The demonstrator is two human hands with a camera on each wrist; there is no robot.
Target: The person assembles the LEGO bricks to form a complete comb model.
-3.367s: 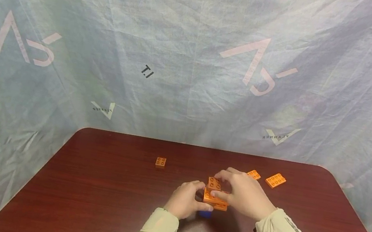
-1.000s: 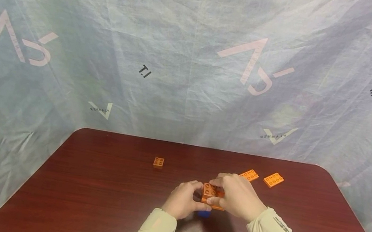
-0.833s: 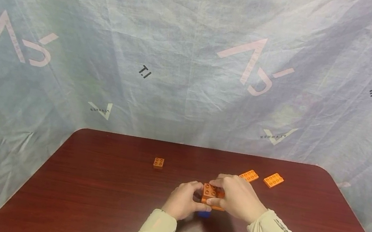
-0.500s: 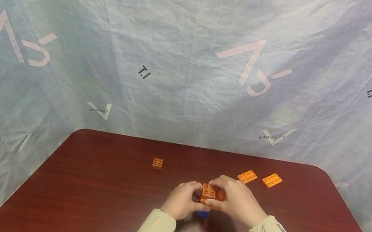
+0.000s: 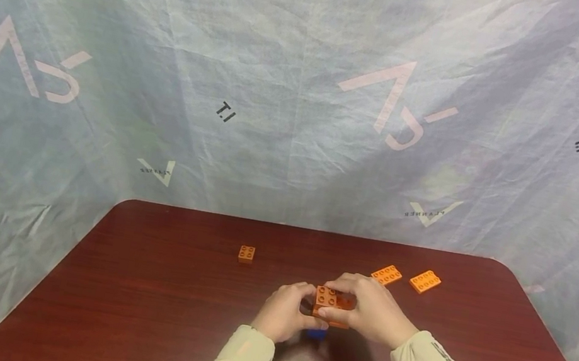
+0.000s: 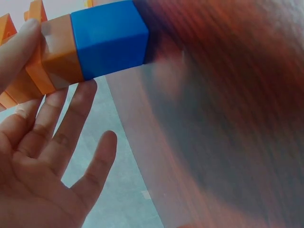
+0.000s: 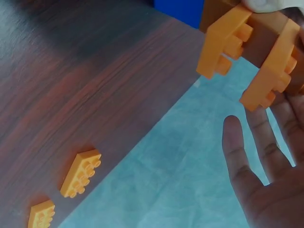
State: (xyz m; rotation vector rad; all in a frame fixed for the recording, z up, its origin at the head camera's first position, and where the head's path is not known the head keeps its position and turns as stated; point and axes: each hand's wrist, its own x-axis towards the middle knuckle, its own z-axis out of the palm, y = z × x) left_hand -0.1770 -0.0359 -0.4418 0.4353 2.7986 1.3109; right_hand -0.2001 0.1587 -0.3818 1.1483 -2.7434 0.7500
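A tower of toy building bricks stands between the hands near the table's front. Its lowest piece is a blue brick (image 6: 111, 40); above it, darker orange bricks (image 6: 61, 50) alternate with flat orange plates (image 7: 271, 66) that jut out to one side. On top is a studded 2x2 orange brick (image 5: 326, 296). My left hand (image 5: 281, 313) grips the tower from the left, thumb in front and fingers behind. From the right, my right hand (image 5: 376, 310) pinches the top brick between thumb and fingers. Its little finger is straight and free in the right wrist view.
A loose 2x2 orange brick (image 5: 246, 254) lies at the back, left of the tower. Two flat orange plates, one nearer (image 5: 386, 274) and one farther right (image 5: 424, 282), lie behind the right hand. Printed grey cloth (image 5: 301, 112) hangs behind the dark red table (image 5: 132, 295).
Since the oldest frame, the right hand has brought the top brick down and slightly left, onto the stack's left end. In the last second both hands have stayed almost in place.
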